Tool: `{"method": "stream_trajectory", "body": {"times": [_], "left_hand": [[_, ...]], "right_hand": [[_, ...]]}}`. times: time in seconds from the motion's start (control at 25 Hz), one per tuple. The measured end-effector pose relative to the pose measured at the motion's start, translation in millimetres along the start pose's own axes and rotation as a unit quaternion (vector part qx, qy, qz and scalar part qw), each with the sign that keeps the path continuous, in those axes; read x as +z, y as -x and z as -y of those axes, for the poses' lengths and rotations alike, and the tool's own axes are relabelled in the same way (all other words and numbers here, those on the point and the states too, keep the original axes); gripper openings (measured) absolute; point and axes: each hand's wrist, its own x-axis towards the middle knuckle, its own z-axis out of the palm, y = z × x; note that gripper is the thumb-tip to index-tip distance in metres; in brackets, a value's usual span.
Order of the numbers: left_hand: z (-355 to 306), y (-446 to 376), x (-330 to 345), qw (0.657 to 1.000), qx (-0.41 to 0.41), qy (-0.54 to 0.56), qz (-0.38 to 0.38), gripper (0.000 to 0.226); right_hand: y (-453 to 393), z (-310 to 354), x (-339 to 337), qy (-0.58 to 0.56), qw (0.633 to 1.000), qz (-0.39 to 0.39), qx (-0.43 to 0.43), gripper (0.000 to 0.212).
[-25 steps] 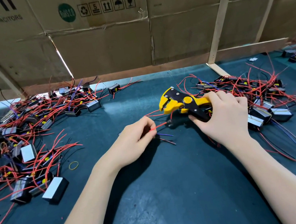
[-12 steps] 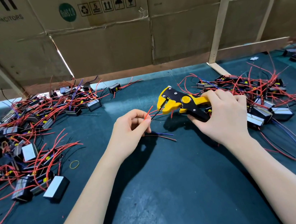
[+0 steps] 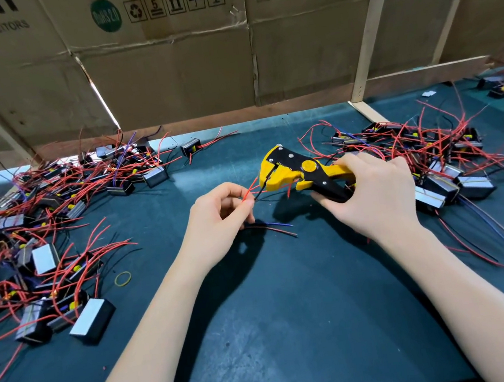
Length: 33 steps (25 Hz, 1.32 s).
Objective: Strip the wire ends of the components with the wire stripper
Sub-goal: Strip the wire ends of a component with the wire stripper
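Observation:
My right hand (image 3: 376, 197) grips the handles of a yellow and black wire stripper (image 3: 296, 172), its jaws pointing left above the dark green mat. My left hand (image 3: 219, 224) pinches thin wires (image 3: 249, 191), a red one and a black one, between thumb and forefinger; the black wire's tip reaches into the stripper's jaws. More wires, blue and dark red (image 3: 276, 227), trail out from under my left hand onto the mat. The component these wires belong to is hidden by my left hand.
A heap of black box components with red wires (image 3: 42, 237) covers the mat on the left, and a second heap (image 3: 426, 161) lies on the right behind my right hand. A yellow rubber band (image 3: 122, 278) lies by the left heap. Cardboard walls (image 3: 183, 71) close the back.
My left hand has lifted the pinched wires up and toward the stripper's jaws. My right hand has raised the stripper slightly and turned its jaws to meet the wire.

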Motion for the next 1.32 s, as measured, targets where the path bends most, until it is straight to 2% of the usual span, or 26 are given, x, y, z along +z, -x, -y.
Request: {"method": "stream_trajectory", "body": {"times": [0.2,0.32,0.4,0.48,0.56,0.6,0.64,0.72,0.76,0.84,0.88,0.92,0.96,1.0,1.08,1.12,1.16,1.24,1.28,1.32], "left_hand": [[1,0,0,1.0,0.003,-0.003,0.005,0.008],[-1,1,-4,1.0,0.01,0.003,0.008,0.008],[-1,3,-8,0.996,0.054,-0.076,-0.003,0.006],[1,4,-15,0.969,0.095,-0.227,-0.037,0.017],[2,4,-24,0.94,0.04,-0.336,-0.053,0.035],[3,3,-27,0.934,0.007,-0.352,-0.058,0.038],[4,2,-27,0.935,-0.007,-0.347,-0.068,0.036],[4,1,-17,0.961,0.008,-0.265,-0.08,0.027],[2,2,-10,0.979,0.017,-0.195,-0.055,0.024],[-1,6,9,0.989,0.043,-0.112,0.082,0.031],[0,8,18,0.976,0.063,-0.145,0.152,0.043],[3,8,25,0.958,0.083,-0.197,0.191,0.054],[5,7,27,0.947,0.101,-0.241,0.188,0.06],[5,3,23,0.946,0.118,-0.265,0.145,0.062],[5,-6,2,0.946,0.136,-0.293,-0.017,0.057],[6,-9,-13,0.93,0.121,-0.33,-0.103,0.053],[10,-10,-30,0.9,0.088,-0.387,-0.179,0.049],[20,-5,-67,0.817,-0.04,-0.501,-0.284,0.046],[25,-1,-83,0.785,-0.125,-0.522,-0.309,0.048],[30,4,-98,0.768,-0.204,-0.517,-0.318,0.05]], "right_hand": [[0,2,-1,0.005,1.0,-0.006,0.026,0.037],[0,1,1,0.009,0.999,-0.012,0.033,0.041],[-1,-3,2,0.028,0.998,-0.042,0.034,0.049],[-3,-8,0,0.01,0.995,-0.076,0.069,0.054],[-5,-11,-3,-0.014,0.991,-0.094,0.097,0.057],[-6,-13,-4,-0.021,0.99,-0.101,0.1,0.058],[-6,-13,-5,-0.027,0.989,-0.107,0.1,0.058],[-7,-11,-7,-0.036,0.988,-0.111,0.1,0.058],[-7,-10,-8,-0.036,0.988,-0.112,0.097,0.057],[-6,-8,-8,-0.028,0.989,-0.109,0.093,0.057],[-6,-8,-8,-0.028,0.99,-0.104,0.091,0.057],[-6,-7,-8,-0.029,0.991,-0.101,0.088,0.057],[-5,-7,-8,-0.031,0.991,-0.101,0.084,0.056],[-5,-8,-8,-0.032,0.991,-0.103,0.079,0.055],[-4,-9,-8,-0.04,0.991,-0.107,0.075,0.052],[-4,-9,-8,-0.044,0.99,-0.108,0.075,0.052],[-4,-9,-8,-0.046,0.99,-0.109,0.075,0.053],[-4,-8,-8,-0.043,0.99,-0.108,0.076,0.055],[-4,-8,-8,-0.041,0.991,-0.107,0.075,0.056],[-4,-8,-7,-0.039,0.991,-0.106,0.073,0.057]]}}
